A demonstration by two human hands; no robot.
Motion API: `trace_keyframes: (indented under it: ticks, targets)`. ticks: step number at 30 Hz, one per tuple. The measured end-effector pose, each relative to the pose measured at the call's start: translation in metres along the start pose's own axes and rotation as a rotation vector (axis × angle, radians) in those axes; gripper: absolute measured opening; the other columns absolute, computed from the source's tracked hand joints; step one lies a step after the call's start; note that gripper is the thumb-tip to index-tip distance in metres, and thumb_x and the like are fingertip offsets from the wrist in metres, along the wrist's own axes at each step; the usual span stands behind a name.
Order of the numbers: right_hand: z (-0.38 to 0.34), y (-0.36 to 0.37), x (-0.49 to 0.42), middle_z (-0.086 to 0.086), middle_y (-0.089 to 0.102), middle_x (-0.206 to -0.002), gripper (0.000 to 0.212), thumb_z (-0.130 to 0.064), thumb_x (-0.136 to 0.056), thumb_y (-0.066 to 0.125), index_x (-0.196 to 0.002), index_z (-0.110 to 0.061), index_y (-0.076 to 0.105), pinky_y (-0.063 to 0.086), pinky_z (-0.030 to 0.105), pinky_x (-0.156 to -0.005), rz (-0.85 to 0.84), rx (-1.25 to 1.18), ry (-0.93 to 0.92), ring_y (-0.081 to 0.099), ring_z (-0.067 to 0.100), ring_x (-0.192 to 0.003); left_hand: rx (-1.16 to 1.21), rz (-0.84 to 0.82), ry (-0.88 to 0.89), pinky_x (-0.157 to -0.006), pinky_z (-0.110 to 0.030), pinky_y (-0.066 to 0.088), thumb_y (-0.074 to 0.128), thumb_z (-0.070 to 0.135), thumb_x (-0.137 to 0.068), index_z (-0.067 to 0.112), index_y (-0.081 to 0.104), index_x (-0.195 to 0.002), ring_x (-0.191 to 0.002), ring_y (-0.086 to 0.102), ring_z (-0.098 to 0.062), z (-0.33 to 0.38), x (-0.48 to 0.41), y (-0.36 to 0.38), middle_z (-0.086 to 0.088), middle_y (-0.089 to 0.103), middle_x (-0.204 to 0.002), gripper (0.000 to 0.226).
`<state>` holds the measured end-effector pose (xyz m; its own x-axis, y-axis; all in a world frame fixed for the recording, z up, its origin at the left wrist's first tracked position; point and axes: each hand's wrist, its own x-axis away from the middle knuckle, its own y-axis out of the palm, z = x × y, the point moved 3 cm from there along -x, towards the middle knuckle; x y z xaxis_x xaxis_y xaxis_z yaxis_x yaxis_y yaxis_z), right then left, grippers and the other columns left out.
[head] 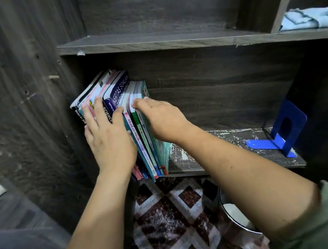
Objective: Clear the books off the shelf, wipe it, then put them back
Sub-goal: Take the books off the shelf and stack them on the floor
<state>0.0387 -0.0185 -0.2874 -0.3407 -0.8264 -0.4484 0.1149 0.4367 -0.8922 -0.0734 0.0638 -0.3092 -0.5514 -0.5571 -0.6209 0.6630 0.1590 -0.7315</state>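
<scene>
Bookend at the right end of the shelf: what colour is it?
Blue. The bookend shows in the head view, the only one.

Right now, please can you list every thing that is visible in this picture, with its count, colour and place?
upright paperback books: about ten, mixed colours, left end of the lower shelf, leaning left.
dark grey wooden shelf unit: one, fills the view.
blue metal bookend: one, right end of the lower shelf, apart from the books.
light blue cloth: one, upper right compartment.
patterned brown and white rug: one, floor below.
round metal-rimmed container: one, on the floor, partly hidden.
left hand: flat on the spines.
right hand: fingers on top of the right-hand books.
</scene>
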Motion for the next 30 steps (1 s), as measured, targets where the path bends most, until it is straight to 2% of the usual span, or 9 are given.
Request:
trace_keyframes:
  ticks: [5, 9, 12, 14, 18, 22, 24, 26, 30]
  targets:
    - [0.008, -0.005, 0.002, 0.007, 0.06, -0.112, 0.029, -0.001, -0.082, 0.052, -0.11, -0.01, 0.051, 0.032, 0.029, -0.072, 0.072, 0.076, -0.011, 0.057, 0.029, -0.105, -0.015, -0.001, 0.013, -0.109, -0.058, 0.028, 0.072, 0.006, -0.076, 0.019, 0.051, -0.134, -0.146, 0.004, -0.038, -0.001, 0.001, 0.001, -0.012, 0.017, -0.156, 0.063]
    - [0.008, -0.01, 0.003, 0.013, 0.051, -0.135, 0.048, 0.008, -0.079, 0.046, -0.125, -0.004, 0.049, 0.038, 0.038, -0.104, 0.036, 0.123, -0.083, 0.039, 0.032, -0.136, -0.031, -0.007, 0.017, -0.108, -0.058, 0.028, 0.072, 0.008, -0.078, 0.019, 0.049, -0.135, -0.146, 0.003, -0.037, 0.001, 0.001, 0.002, -0.012, 0.016, -0.157, 0.063]
    - [0.011, -0.02, 0.002, 0.006, 0.051, -0.127, 0.043, 0.003, -0.081, 0.049, -0.12, -0.011, 0.041, 0.034, 0.035, -0.067, -0.08, 0.192, 0.002, 0.055, 0.03, -0.11, -0.039, 0.004, 0.023, -0.106, -0.059, 0.03, 0.07, 0.007, -0.079, 0.02, 0.049, -0.135, -0.146, 0.004, -0.037, 0.002, 0.001, 0.002, -0.012, 0.017, -0.157, 0.061]
    - [0.014, -0.025, -0.001, 0.007, 0.051, -0.119, 0.045, 0.003, -0.08, 0.051, -0.12, -0.013, 0.039, 0.033, 0.036, -0.062, -0.093, 0.231, -0.005, 0.056, 0.032, -0.102, -0.04, 0.005, 0.023, -0.106, -0.058, 0.03, 0.07, 0.007, -0.08, 0.02, 0.048, -0.135, -0.146, 0.003, -0.037, 0.002, 0.001, 0.003, -0.012, 0.016, -0.157, 0.061]
    - [0.027, -0.018, 0.0, 0.009, 0.046, -0.121, 0.066, 0.001, -0.084, 0.056, -0.142, -0.025, 0.038, 0.049, 0.041, -0.071, -0.146, 0.384, -0.101, 0.047, 0.03, -0.107, -0.037, 0.006, 0.024, -0.105, -0.059, 0.032, 0.07, 0.008, -0.08, 0.02, 0.049, -0.134, -0.146, 0.005, -0.038, 0.003, 0.001, 0.003, -0.013, 0.018, -0.157, 0.059]
    - [0.031, -0.016, 0.01, 0.016, 0.061, -0.104, 0.025, -0.01, -0.083, 0.05, -0.095, -0.016, 0.071, 0.052, 0.046, -0.085, 0.012, 0.665, -0.269, 0.06, 0.036, -0.094, -0.039, 0.004, 0.017, -0.105, -0.059, 0.033, 0.071, 0.006, -0.077, 0.02, 0.05, -0.134, -0.146, 0.005, -0.038, 0.003, 0.001, 0.004, -0.012, 0.017, -0.157, 0.062]
    - [0.032, 0.0, 0.022, 0.017, 0.058, -0.128, 0.029, -0.019, -0.088, 0.047, -0.1, -0.022, 0.074, 0.034, 0.053, -0.108, 0.019, 0.874, -0.339, 0.054, 0.038, -0.119, -0.042, -0.002, 0.018, -0.104, -0.058, 0.034, 0.072, 0.006, -0.077, 0.02, 0.049, -0.134, -0.146, 0.005, -0.037, 0.004, 0.001, 0.004, -0.012, 0.017, -0.157, 0.063]
    - [0.03, 0.021, 0.037, 0.012, 0.046, -0.146, 0.029, -0.03, -0.09, 0.059, -0.116, -0.024, 0.07, 0.014, 0.057, -0.115, -0.03, 0.975, -0.418, 0.039, 0.037, -0.136, -0.049, 0.0, 0.018, -0.103, -0.058, 0.035, 0.071, 0.007, -0.077, 0.02, 0.049, -0.134, -0.146, 0.005, -0.038, 0.005, 0.0, 0.005, -0.012, 0.017, -0.157, 0.062]
    - [0.033, 0.04, 0.045, 0.009, 0.058, -0.135, 0.041, -0.031, -0.088, 0.063, -0.127, -0.02, 0.063, 0.005, 0.063, -0.113, -0.093, 1.075, -0.338, 0.039, 0.039, -0.136, -0.053, 0.009, 0.012, -0.103, -0.058, 0.034, 0.07, 0.005, -0.078, 0.019, 0.049, -0.133, -0.146, 0.005, -0.038, 0.007, 0.0, 0.005, -0.012, 0.016, -0.156, 0.06]
